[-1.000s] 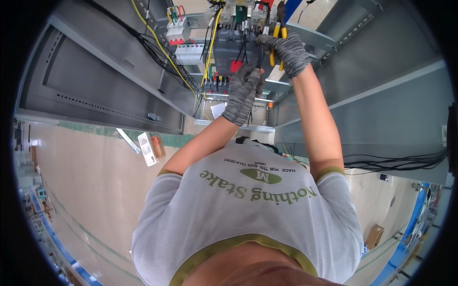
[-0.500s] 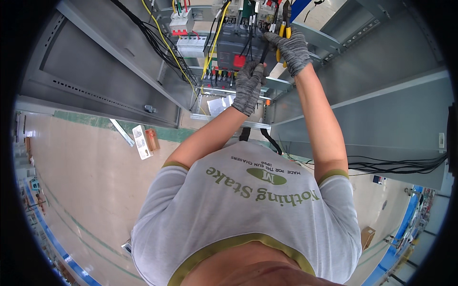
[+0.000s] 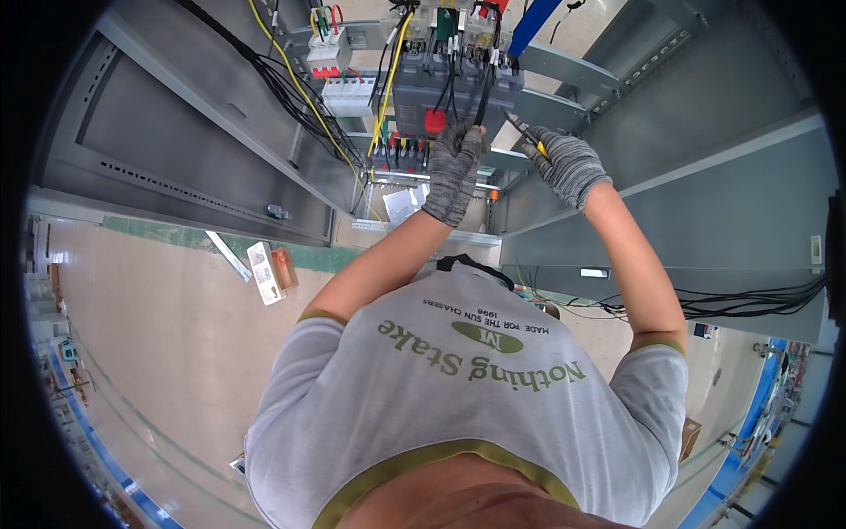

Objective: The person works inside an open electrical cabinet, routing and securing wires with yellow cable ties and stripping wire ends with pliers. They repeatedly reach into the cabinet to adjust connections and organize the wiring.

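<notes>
Head view: we are working inside an open grey cabinet [image 3: 220, 159], both gloved hands up at the big dark breaker [image 3: 445, 88] in the middle of it.

Left hand [image 3: 454, 167] is sitting just under the breaker's red tab, fingers curled onto the black wires [image 3: 480, 97] dropping from its lower edge. The grip is looking closed on a wire, though the glove is hiding the contact itself.

Right hand [image 3: 568, 163] is wrapping shut around a small hand tool [image 3: 527, 137] with a yellow handle, its tip pointing left toward the same wires, close to the left hand but not clearly touching.

Our read on the step: we are dressing or trimming a wire at the breaker's lower terminals. The next move is calling for the left hand holding the wire steady while the tool tip is lining up on that one wire only, as the neighbours are packed tight.

The breaker is sitting upright on its rail, dark grey, with black and yellow wires running in from above. A white switch block [image 3: 339, 84] with red levers is standing just to its left.
</notes>
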{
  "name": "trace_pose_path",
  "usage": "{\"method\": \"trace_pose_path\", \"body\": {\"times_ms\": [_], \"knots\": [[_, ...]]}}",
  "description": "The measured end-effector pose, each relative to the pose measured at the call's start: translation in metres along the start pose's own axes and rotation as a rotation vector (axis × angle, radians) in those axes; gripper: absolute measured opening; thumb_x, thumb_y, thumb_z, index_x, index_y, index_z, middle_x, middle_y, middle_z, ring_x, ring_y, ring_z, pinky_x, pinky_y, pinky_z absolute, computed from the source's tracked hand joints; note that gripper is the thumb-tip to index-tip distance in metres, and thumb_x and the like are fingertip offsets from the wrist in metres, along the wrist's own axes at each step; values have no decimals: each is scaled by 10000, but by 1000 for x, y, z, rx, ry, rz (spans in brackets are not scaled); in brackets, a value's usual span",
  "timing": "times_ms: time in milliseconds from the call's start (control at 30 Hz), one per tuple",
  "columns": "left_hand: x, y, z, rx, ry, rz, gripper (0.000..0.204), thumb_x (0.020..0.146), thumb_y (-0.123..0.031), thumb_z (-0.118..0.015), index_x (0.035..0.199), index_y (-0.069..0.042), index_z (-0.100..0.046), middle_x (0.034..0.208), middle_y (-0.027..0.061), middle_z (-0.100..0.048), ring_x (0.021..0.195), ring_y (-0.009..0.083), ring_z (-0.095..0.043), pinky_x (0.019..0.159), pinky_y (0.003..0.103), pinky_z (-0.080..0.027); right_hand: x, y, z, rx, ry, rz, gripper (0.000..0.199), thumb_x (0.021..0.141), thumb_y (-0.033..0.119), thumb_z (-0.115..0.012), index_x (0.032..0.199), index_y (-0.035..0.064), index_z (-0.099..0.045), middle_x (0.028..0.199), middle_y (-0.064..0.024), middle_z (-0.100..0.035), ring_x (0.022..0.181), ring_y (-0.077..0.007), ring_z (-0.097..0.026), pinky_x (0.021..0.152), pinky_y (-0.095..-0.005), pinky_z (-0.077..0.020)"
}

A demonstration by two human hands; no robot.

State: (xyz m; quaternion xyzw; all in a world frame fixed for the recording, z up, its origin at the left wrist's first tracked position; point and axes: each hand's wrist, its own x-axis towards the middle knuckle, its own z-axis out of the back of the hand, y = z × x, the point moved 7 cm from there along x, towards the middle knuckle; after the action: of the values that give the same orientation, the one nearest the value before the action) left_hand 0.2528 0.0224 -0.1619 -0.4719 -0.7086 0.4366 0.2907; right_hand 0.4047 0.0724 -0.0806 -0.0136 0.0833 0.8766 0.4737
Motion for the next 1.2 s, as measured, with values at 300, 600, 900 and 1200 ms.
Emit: {"method": "trace_pose_path", "body": {"times_ms": [300,600,900,1200], "knots": [[-4,-4,-5,65,-8,10,120,938,-101,-564,955,5,-618,787,22,-605,680,77,-548,647,225,-462,-1,10,-3,-151,71,94,274,830,172,-595,1085,72,-580,932,-192,-638,884,-373,-618,786,-445,-499],[-7,-11,-7,33,-14,-37,110,935,-88,-562,967,6,-609,804,27,-616,669,78,-555,644,221,-463,0,19,15,-355,50,59,354,789,169,-626,1132,90,-585,1006,-152,-627,953,-323,-616,826,-427,-501],[-9,-14,-8,15,-25,-72,93,934,-92,-566,958,-17,-616,803,11,-618,677,66,-538,647,211,-451,9,13,13,-397,62,112,323,825,162,-617,1134,79,-580,1066,-156,-627,1002,-332,-606,870,-410,-489],[-7,-10,-5,62,-11,-16,115,935,-126,-575,967,-25,-619,777,13,-614,681,70,-537,651,214,-443,17,-4,-14,127,122,104,260,842,169,-644,1064,48,-583,900,-215,-640,842,-409,-598,727,-430,-494]]}}
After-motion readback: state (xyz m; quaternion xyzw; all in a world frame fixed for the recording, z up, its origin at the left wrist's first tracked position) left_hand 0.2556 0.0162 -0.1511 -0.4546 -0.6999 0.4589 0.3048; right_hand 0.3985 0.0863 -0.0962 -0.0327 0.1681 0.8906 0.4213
